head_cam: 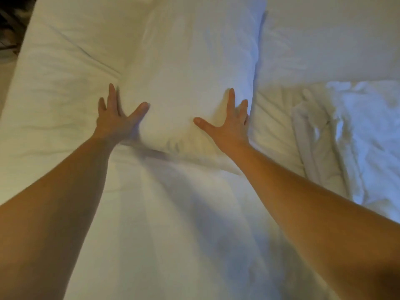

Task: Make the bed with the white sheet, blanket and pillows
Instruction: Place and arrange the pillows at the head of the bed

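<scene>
Pillow (190, 70) lies lengthwise mid-bed on the sheet (173, 224), near end toward the person, far end running up to the top of frame. Both hands are on that near end, arms stretched out straight.

Left hand (114, 121): flat vs. the pillow's left side, fingers (111, 94) straight & spread apart, thumb splayed onto the pillow top. It presses, no curl around the fabric.

Right hand (229, 126): same on the pillow's right side, fingers (232, 98) straight & slightly apart, thumb out toward ctr. The pillow's near corner bulges btwn the two thumbs.

Blanket (357, 144) sits bunched & wrinkled at right, just beside the pillow and right forearm, w/ a bluish cast on it.

Upper right, a smooth white mound (324, 40) touches the pillow's right edge; possibly a 2nd pillow, too washed out to tell.

Sheet at left is creased in long folds. Dark floor (10, 24) shows at the top-left corner, past the bed's edge.
</scene>
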A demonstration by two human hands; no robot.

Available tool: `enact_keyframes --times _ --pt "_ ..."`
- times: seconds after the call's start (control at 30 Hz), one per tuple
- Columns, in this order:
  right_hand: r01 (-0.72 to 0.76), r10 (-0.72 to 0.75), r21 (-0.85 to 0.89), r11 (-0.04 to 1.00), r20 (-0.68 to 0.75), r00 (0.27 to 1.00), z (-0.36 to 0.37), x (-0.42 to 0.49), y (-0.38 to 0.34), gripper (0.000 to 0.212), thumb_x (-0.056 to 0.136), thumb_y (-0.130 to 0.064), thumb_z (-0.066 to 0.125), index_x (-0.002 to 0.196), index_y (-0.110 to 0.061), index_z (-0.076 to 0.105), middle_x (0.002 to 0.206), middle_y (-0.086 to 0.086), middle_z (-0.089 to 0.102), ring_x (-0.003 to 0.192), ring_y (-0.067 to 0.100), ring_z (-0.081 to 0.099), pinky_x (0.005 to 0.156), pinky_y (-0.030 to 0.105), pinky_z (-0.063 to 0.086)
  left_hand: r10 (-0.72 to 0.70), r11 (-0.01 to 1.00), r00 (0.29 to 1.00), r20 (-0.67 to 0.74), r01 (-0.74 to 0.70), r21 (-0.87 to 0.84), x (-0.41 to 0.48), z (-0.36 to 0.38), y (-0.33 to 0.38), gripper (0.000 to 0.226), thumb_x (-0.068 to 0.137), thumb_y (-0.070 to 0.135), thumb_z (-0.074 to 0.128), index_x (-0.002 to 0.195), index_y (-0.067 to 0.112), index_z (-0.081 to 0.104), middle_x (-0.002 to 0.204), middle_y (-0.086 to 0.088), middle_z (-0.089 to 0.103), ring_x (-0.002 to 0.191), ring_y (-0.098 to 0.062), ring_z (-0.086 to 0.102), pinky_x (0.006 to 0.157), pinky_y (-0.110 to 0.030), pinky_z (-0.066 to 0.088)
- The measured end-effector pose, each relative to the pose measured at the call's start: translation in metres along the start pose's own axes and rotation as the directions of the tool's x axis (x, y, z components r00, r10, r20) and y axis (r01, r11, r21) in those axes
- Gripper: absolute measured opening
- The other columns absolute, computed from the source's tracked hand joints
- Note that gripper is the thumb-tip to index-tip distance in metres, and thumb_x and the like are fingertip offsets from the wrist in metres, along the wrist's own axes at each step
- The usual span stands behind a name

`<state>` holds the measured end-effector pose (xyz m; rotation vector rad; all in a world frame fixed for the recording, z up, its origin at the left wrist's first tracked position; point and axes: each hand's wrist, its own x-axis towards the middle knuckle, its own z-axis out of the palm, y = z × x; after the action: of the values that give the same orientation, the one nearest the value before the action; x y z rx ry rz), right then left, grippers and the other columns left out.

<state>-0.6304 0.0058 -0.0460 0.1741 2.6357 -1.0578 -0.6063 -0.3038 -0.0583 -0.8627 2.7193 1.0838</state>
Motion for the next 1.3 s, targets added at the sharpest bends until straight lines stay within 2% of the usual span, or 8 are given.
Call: enact_keyframes --times 0.1,0.2,0.3,0.4,0.77,1.1,1.17,1.3 --pt "-0.002 0.002 0.026 1.000 0.008 1.000 0.010 0.010 0.013 0.122 0.065 -0.086 0.066 0.153 -0.055 -0.013 0.167 0.004 -0.019 0.155 0.031 -0.009 0.121 0.054 0.011 0.048 0.998 0.999 0.017 -0.049 0.049 -0.002 0.017 -0.005 0.116 0.073 0.091 0.055 0.163 0.034 0.008 0.120 -0.017 0.061 0.109 -0.033 0.061 0.086 -0.042 0.050" --pt "-0.013 0.014 0.030 0.999 -0.041 0.999 0.010 0.016 0.017 0.122 0.063 -0.085 0.069 0.154 -0.055 -0.007 0.168 0.010 -0.011 0.155 0.034 -0.001 0.122 0.050 0.013 0.064 0.993 0.996 -0.070 -0.056 0.104 -0.012 0.023 -0.001 0.103 0.073 0.094 0.046 0.159 0.042 0.023 0.131 -0.017 0.062 0.116 -0.040 0.061 0.096 -0.050 0.051" --pt "-0.038 0.038 0.025 0.999 -0.008 0.999 -0.006 0.017 0.010 0.118 0.066 -0.080 0.073 0.155 -0.054 0.000 0.168 0.012 0.000 0.154 0.034 0.013 0.122 0.049 0.017 0.101 0.981 0.988 -0.117 -0.080 0.176 -0.026 0.016 0.011 0.073 0.084 0.082 0.043 0.148 0.048 0.043 0.114 -0.017 0.064 0.107 -0.043 0.062 0.090 -0.050 0.053" --pt "0.005 -0.005 -0.037 0.999 0.014 1.000 -0.027 0.009 -0.002 0.110 0.074 -0.070 0.074 0.159 -0.043 0.010 0.165 0.019 0.017 0.153 0.029 0.017 0.123 0.049 0.018 0.128 0.964 0.977 -0.170 -0.082 0.255 -0.046 0.009 0.031 0.049 0.100 0.061 0.042 0.127 0.029 0.067 0.112 -0.023 0.058 0.104 -0.049 0.059 0.089 -0.050 0.050" --pt "0.103 -0.083 -0.271 0.957 0.082 0.993 -0.139 -0.113 -0.023 0.100 0.080 -0.073 0.065 0.159 -0.026 0.026 0.161 0.017 0.032 0.151 0.028 0.025 0.118 0.042 0.018 0.228 0.968 0.926 -0.302 -0.249 -0.033 -0.216 -0.045 0.092 0.047 0.104 0.049 0.040 0.098 0.017 0.074 0.094 -0.014 0.069 0.086 -0.039 0.065 0.073 -0.045 0.052" --pt "0.020 0.050 -0.324 0.946 0.207 0.977 -0.176 -0.278 0.064 0.112 0.064 -0.094 0.050 0.159 -0.041 0.019 0.165 0.007 0.025 0.148 0.035 0.027 0.119 0.049 0.024 0.000 0.999 0.998 -0.070 -0.003 -0.047 -0.423 -0.027 0.042 0.055 0.101 0.066 0.026 0.093 0.033 0.070 0.112 -0.001 0.068 0.104 -0.029 0.062 0.086 -0.044 0.053" --pt "0.018 0.064 -0.340 0.940 0.229 0.971 -0.174 -0.308 0.084 0.121 0.056 -0.103 0.038 0.159 -0.043 0.016 0.165 0.004 0.023 0.147 0.036 0.027 0.118 0.050 0.027 -0.042 0.998 0.999 -0.030 0.041 -0.041 -0.457 -0.021 0.032 0.055 0.103 0.065 0.028 0.106 0.034 0.074 0.127 -0.003 0.067 0.122 -0.028 0.057 0.097 -0.046 0.050" --pt "0.039 0.061 -0.337 0.941 0.281 0.958 -0.174 -0.367 0.125 0.100 0.077 -0.081 0.057 0.159 -0.044 0.014 0.166 0.001 0.019 0.148 0.033 0.026 0.118 0.046 0.029 -0.163 0.985 0.986 0.046 0.165 -0.053 -0.522 -0.014 0.015 0.054 0.105 0.057 0.035 0.134 0.025 0.068 0.153 -0.007 0.050 0.145 -0.024 0.040 0.113 -0.044 0.042"
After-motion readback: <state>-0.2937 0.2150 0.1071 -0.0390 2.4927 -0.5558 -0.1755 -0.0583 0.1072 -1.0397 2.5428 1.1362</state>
